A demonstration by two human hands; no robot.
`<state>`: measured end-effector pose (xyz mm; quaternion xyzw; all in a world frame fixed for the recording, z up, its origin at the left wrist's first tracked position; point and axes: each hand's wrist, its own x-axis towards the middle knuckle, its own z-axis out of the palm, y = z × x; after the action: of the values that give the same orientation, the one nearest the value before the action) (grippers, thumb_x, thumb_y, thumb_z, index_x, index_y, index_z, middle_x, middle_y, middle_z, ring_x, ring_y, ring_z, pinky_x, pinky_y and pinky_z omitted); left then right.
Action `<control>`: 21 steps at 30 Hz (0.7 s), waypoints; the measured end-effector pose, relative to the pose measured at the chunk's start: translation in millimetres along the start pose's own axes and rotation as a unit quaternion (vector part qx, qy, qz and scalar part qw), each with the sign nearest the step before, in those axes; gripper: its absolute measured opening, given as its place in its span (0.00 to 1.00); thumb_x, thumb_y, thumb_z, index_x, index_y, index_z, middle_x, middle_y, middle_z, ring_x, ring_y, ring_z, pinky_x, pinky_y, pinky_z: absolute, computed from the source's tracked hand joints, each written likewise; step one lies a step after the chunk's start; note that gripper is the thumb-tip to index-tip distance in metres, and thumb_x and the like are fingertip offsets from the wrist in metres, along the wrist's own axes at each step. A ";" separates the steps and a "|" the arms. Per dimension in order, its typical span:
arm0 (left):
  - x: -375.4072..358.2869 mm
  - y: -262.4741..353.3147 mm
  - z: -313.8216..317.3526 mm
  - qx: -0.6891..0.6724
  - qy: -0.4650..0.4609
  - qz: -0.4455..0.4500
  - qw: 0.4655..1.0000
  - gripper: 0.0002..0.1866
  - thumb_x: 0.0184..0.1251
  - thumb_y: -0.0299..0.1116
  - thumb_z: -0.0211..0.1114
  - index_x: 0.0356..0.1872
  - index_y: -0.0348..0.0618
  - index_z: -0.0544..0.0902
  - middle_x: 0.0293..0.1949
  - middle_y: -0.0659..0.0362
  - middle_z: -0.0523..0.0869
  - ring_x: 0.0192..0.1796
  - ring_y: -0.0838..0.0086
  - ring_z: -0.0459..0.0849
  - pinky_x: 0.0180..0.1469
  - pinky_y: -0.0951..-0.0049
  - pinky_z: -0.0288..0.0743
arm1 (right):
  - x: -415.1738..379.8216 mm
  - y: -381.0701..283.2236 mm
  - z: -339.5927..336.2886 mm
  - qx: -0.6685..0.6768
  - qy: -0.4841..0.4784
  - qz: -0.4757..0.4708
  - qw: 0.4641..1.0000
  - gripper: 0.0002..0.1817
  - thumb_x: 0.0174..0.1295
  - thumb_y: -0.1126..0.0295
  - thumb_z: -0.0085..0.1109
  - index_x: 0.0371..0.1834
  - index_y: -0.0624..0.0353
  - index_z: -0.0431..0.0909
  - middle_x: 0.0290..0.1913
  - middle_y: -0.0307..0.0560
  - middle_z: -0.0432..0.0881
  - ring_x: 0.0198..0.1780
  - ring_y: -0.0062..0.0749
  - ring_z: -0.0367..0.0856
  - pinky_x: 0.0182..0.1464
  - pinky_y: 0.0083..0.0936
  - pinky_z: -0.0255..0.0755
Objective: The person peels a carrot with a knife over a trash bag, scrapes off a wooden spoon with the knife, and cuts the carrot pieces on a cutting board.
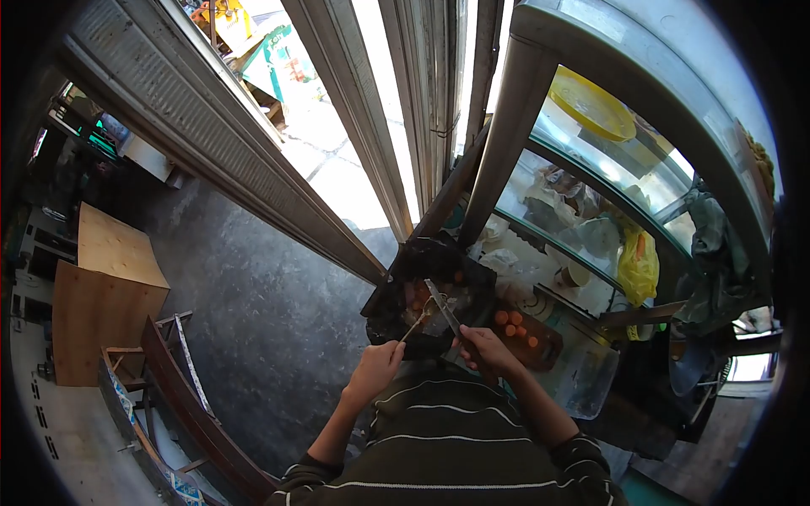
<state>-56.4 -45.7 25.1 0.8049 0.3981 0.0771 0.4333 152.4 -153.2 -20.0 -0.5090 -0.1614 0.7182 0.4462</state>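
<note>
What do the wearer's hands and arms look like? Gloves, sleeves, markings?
Left hand and right hand are bare, no gloves; no watch or band shows on either wrist. Forearms uncovered. Dark sleeves with thin pale stripes end around the elbows, matching the striped top. Rings: too small to tell.

The striped shirt [456, 422] is dark olive-brown crossed by thin white lines. The yellow bag [639, 263] is bright yellow, the carrot pieces [515, 329] orange, the floor [240, 312] mottled grey, the plywood box [114, 295] pale tan with wood grain, the round lid [592, 104] yellow.
</note>
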 end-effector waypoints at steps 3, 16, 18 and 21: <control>-0.6 -1.2 2.7 -0.016 0.006 -0.004 1.000 0.16 0.66 0.34 0.51 0.23 0.31 0.72 0.18 0.43 0.72 0.23 0.49 0.73 0.24 0.61 0.64 | -3.8 2.7 1.2 0.017 0.000 0.009 1.000 0.22 0.67 0.52 0.39 0.32 0.62 0.72 0.17 0.36 0.66 0.14 0.19 0.63 0.17 0.15 0.59; 3.7 -14.0 -3.2 -0.048 0.009 -0.059 0.997 0.17 0.67 0.37 0.48 0.26 0.31 0.74 0.21 0.43 0.75 0.27 0.50 0.76 0.29 0.61 0.66 | -20.6 20.0 15.5 -0.011 0.037 -0.007 0.999 0.21 0.67 0.54 0.41 0.32 0.63 0.74 0.17 0.34 0.67 0.16 0.16 0.63 0.18 0.14 0.59; 2.8 -10.9 -5.0 -0.049 0.007 -0.060 0.997 0.17 0.67 0.37 0.48 0.26 0.31 0.74 0.21 0.43 0.75 0.27 0.50 0.76 0.29 0.61 0.66 | -22.1 17.6 14.7 -0.066 0.092 -0.035 0.993 0.20 0.67 0.56 0.41 0.34 0.63 0.75 0.17 0.35 0.67 0.17 0.16 0.65 0.19 0.16 0.60; 2.7 -7.0 -4.7 -0.046 -0.002 -0.060 0.997 0.17 0.67 0.36 0.48 0.25 0.31 0.74 0.21 0.43 0.75 0.26 0.50 0.76 0.29 0.61 0.66 | -15.5 16.2 11.6 -0.235 0.209 -0.137 0.939 0.18 0.65 0.59 0.43 0.39 0.63 0.77 0.18 0.39 0.69 0.20 0.20 0.69 0.22 0.20 0.63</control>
<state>-60.8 -38.6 22.1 0.7592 0.4407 0.0680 0.4742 135.8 -172.0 -17.0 -0.7112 -0.2969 0.4689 0.4315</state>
